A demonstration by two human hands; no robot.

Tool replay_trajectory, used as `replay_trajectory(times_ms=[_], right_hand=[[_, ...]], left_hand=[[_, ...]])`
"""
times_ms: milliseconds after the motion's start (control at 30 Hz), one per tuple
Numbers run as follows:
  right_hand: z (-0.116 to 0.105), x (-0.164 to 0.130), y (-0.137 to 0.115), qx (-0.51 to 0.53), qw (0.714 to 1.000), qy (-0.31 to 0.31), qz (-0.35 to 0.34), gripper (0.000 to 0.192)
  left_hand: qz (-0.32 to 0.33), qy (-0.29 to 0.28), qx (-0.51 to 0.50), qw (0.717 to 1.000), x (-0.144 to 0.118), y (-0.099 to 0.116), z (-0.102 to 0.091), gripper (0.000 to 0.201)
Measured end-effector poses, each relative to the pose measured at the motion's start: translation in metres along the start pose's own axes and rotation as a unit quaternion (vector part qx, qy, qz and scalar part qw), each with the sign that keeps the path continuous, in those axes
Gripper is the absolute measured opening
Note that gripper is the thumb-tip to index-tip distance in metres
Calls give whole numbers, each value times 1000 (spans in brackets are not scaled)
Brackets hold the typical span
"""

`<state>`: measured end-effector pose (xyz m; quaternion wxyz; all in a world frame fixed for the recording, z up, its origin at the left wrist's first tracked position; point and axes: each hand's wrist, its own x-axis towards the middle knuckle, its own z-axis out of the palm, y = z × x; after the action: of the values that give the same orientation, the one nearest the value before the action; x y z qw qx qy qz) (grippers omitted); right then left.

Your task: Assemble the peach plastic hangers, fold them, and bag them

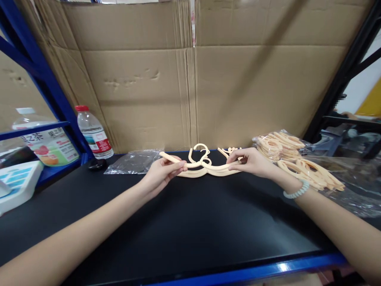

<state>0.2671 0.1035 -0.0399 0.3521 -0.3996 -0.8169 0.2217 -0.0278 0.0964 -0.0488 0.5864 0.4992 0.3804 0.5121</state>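
Hangers (205, 166), cream plastic, sit mid-bench on the black top (190, 226), hooks pointing toward the cardboard wall (190, 87). Seem to be two or three nested together; exact count not clear.

Head view, the only one. Left hand (162, 172) is closed around the left arm of the hangers, thumb on top, fingers curled under, lifting that end slightly off the bench. Right hand (253, 162) pinches the right arm between thumb and fingertips, only lightly closed. A bead bracelet (296, 190) sits on the right wrist.

Judgement on handling: the stack looks thin and springy, so I would keep both grips well out on the arms and level, and let the hooks stay lined up while the pieces are squared together. A pull from one side alone would likely fan them apart.

Around them: a bagged bundle of hangers (278, 145) to the right, more loose ones (309, 174) on clear film just beside it, an empty plastic bag (133, 162) to the left, a water bottle (93, 133) by the blue upright (44, 79), and a small dark object near its base.

Hard to make out: small pieces behind the right hand, partly covered by the fingers. Right fingertips are hidden under the hanger arm. Left shelf items are cut off by the frame edge.
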Motion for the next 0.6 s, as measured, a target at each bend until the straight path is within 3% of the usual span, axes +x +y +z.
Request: replay_trajectory(times_ms=[100,200,267,367,433,500,600], right_hand=[[-8,0,5,-60,998,-19,-10,20],[-14,0,12,-85,995,-47,-11,18],[-15,0,14,-107,992,-61,-25,15],[-14,-1,15,-153,984,-78,-50,10],[-12,0,15,-172,979,-92,-56,10],[-11,0,16,-176,977,-108,-61,8],[-8,1,18,-168,975,-131,-68,7]], left_hand=[[-17,-9,42,999,10,8,-16,23],[29,-43,177,983,15,13,-29,21],[88,-79,331,936,17,15,-34,20],[195,-133,541,808,17,16,-37,15],[248,-151,614,734,17,14,-37,12],[269,-161,642,699,16,11,-38,11],[274,-171,655,683,14,6,-37,9]])
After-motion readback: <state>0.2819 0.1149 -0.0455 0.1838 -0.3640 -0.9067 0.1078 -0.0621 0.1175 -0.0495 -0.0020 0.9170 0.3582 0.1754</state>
